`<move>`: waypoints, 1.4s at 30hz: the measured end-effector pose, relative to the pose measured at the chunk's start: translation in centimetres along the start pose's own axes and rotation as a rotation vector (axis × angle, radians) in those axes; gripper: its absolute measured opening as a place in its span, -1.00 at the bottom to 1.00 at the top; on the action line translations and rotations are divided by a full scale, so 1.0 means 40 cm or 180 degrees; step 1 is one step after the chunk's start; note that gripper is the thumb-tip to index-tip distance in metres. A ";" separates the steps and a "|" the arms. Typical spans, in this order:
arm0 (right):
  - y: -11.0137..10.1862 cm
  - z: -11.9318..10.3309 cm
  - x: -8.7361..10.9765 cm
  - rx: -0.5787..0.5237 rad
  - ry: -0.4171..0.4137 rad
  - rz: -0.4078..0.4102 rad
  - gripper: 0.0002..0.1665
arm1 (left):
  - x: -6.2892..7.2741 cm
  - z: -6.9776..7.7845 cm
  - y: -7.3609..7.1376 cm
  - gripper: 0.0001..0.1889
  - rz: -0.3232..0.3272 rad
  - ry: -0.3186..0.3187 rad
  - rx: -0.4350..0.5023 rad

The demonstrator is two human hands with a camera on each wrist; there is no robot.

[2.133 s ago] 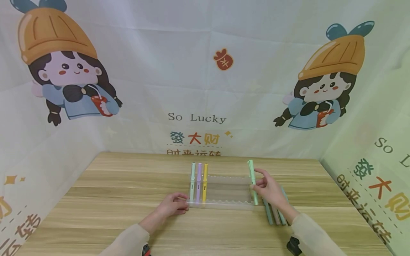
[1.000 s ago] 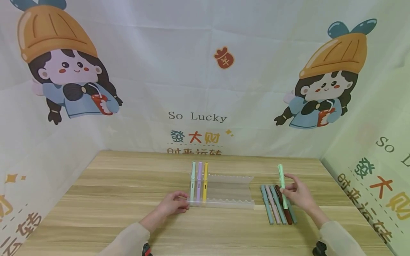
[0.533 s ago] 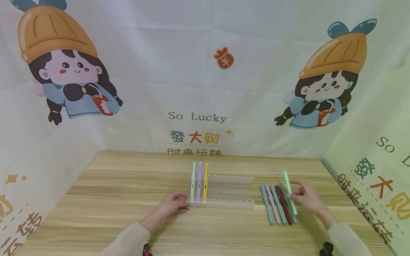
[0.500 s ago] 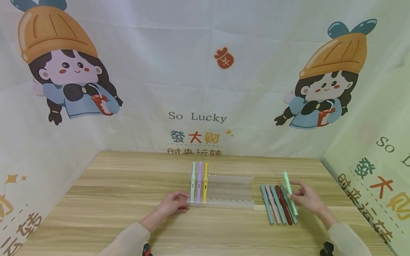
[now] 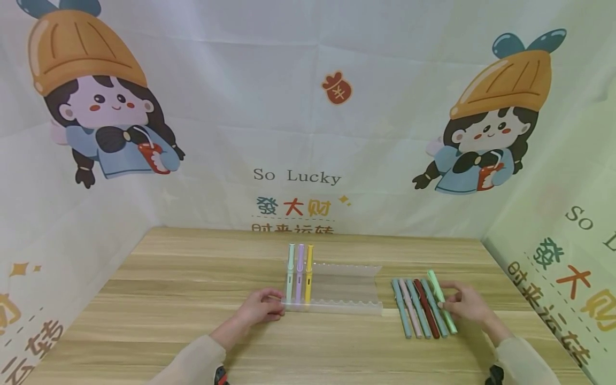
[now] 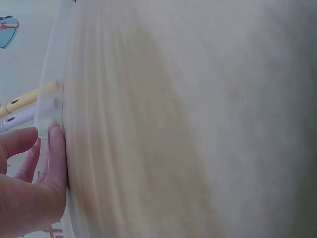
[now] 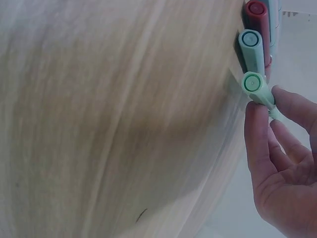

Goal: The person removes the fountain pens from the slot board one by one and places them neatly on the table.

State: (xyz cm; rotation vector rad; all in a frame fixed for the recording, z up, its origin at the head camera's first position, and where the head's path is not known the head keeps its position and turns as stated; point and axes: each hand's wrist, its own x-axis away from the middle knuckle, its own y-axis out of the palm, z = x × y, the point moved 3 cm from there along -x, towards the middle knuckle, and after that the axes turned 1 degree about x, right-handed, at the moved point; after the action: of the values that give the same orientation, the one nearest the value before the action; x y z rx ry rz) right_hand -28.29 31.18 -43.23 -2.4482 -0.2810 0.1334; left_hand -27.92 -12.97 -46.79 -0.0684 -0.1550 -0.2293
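My right hand (image 5: 466,306) pinches a light green pen (image 5: 441,300) between thumb and fingers, low over the table at the right end of a row of pens. In the right wrist view the end of that light green pen (image 7: 253,83) lies beside a blue-green pen (image 7: 251,47). A clear plastic pen rack (image 5: 344,307) with notched edges stands mid-table. Three pens rest in its left notches: a pale mint pen (image 5: 290,283), a purple pen (image 5: 299,280) and a yellow pen (image 5: 308,280). My left hand (image 5: 260,307) holds the rack's near left corner by thumb and fingertip.
The row beside the light green pen holds a dark red pen (image 5: 427,310), a pinkish pen (image 5: 410,310) and several blue-green pens (image 5: 401,310). They lie on the wooden table (image 5: 192,278), right of the rack. A printed cloth (image 5: 231,107) hangs behind the table.
My right hand has carried the light green pen from the rack's right end rightward, past the row of pens, and lowered it beside them. My left hand has stayed at the rack's corner.
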 end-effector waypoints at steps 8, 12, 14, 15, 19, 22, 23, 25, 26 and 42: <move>0.000 0.009 0.007 0.0130 0.0207 0.0016 -0.45 | 0.001 0.002 0.002 -0.72 -0.0010 0.0049 0.0003; 0.001 0.012 0.005 0.0263 0.0290 0.0064 -0.47 | -0.002 0.002 0.003 -0.74 -0.0014 0.0072 0.0020; 0.002 0.013 0.003 0.0308 0.0306 0.0069 -0.48 | -0.001 0.001 0.003 -0.74 -0.0016 0.0073 0.0020; 0.002 0.014 0.002 0.0330 0.0331 0.0084 -0.49 | -0.002 0.000 0.003 -0.74 -0.0016 0.0073 0.0018; 0.001 0.016 -0.001 0.0410 0.0368 0.0112 -0.50 | 0.000 0.000 0.002 -0.73 -0.0027 0.0075 0.0007; 0.000 0.017 -0.003 0.0446 0.0372 0.0120 -0.51 | 0.001 0.001 0.002 -0.73 -0.0029 0.0077 0.0015; 0.001 0.017 -0.003 0.0455 0.0366 0.0114 -0.51 | 0.001 0.001 0.002 -0.74 -0.0031 0.0083 0.0017; 0.002 0.018 -0.003 0.0443 0.0389 0.0116 -0.52 | 0.002 0.002 0.002 -0.74 -0.0033 0.0092 0.0020; 0.003 0.018 -0.003 0.0429 0.0397 0.0114 -0.53 | 0.001 0.001 0.002 -0.74 -0.0033 0.0092 0.0022; 0.012 0.019 -0.003 0.0325 0.0474 0.0121 -0.62 | -0.004 -0.010 -0.003 -0.74 -0.0087 0.0133 0.0049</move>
State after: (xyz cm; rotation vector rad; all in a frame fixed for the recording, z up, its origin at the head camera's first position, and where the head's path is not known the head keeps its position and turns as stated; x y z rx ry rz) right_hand -28.46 31.24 -44.11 -2.3481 -0.1581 -0.0180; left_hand -28.05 -13.07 -47.22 -0.0461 -0.1161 -0.2565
